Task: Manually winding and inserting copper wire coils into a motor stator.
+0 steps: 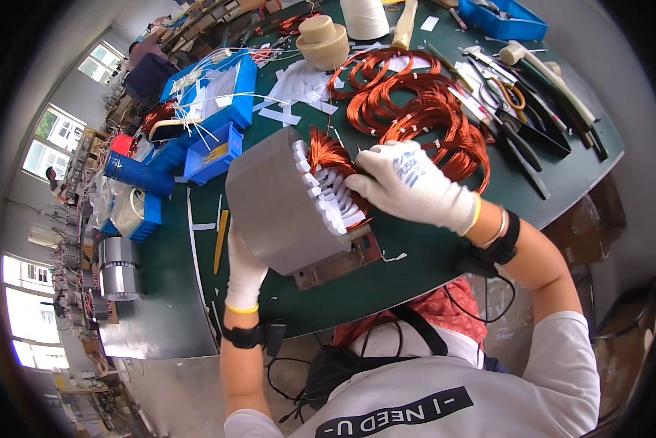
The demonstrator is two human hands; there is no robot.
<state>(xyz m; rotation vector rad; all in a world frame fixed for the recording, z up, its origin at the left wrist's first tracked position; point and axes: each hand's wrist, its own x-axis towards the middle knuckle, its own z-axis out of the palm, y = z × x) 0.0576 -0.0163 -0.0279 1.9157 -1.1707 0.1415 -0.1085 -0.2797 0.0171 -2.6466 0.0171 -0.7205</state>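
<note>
A grey motor stator core [284,201] lies on its side in front of me, on a low metal support [339,261]. White slot liners [328,201] line its right-hand opening, and a bundle of copper winding wire [329,152] bulges out there. My right hand [408,182], in a white glove, is closed at this opening beside the copper wire. Whatever is between its fingertips is too small to make out. My left hand [244,270], also gloved, rests against the near left side of the core. Its fingers are mostly hidden by the core.
Copper coils [423,109] lie beyond my right hand. Pliers, scissors and a mallet [514,55] sit at the far right. White paper strips [299,84] are scattered near a beige stepped block [321,44]. Blue bins [215,95] and a yellow strip [220,241] are on the left.
</note>
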